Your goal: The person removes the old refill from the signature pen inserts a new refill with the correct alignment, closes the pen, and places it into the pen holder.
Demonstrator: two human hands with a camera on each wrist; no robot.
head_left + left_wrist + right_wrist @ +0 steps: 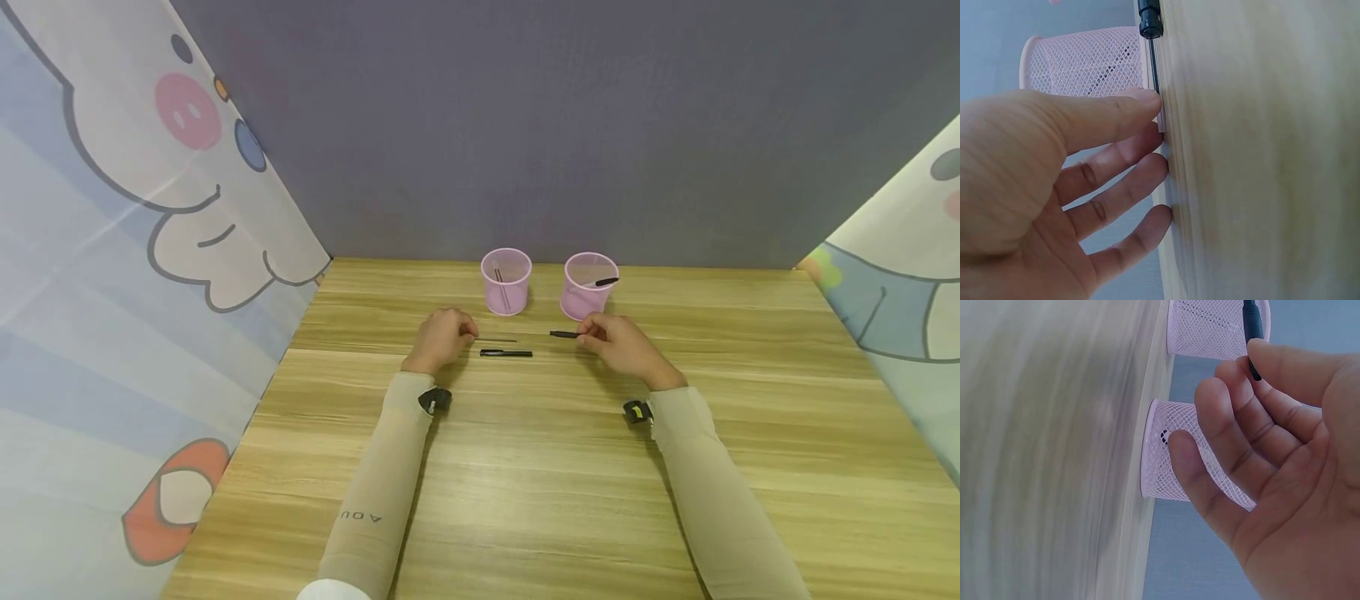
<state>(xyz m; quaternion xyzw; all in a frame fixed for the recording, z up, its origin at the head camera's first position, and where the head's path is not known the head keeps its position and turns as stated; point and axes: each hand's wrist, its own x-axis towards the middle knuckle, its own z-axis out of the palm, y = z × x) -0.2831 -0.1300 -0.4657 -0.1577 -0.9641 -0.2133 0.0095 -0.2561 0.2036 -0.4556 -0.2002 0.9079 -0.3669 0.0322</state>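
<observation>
My left hand is low over the table, thumb and forefinger pinching one end of a thin pen refill. In the left wrist view the refill shows a clear end at the fingertips, while the other fingers spread along the tabletop. Just in front of it lies a black pen with a clip. On the other side, my right hand pinches a slim black pen barrel between thumb and fingers. Seen from the right wrist, the barrel narrows toward the thumb; part of it is hidden by the fingers.
Two pink mesh pen cups stand near the table's back edge. The left cup contains thin refills; the right cup has a black pen leaning over its rim. A grey panel rises behind the wooden table.
</observation>
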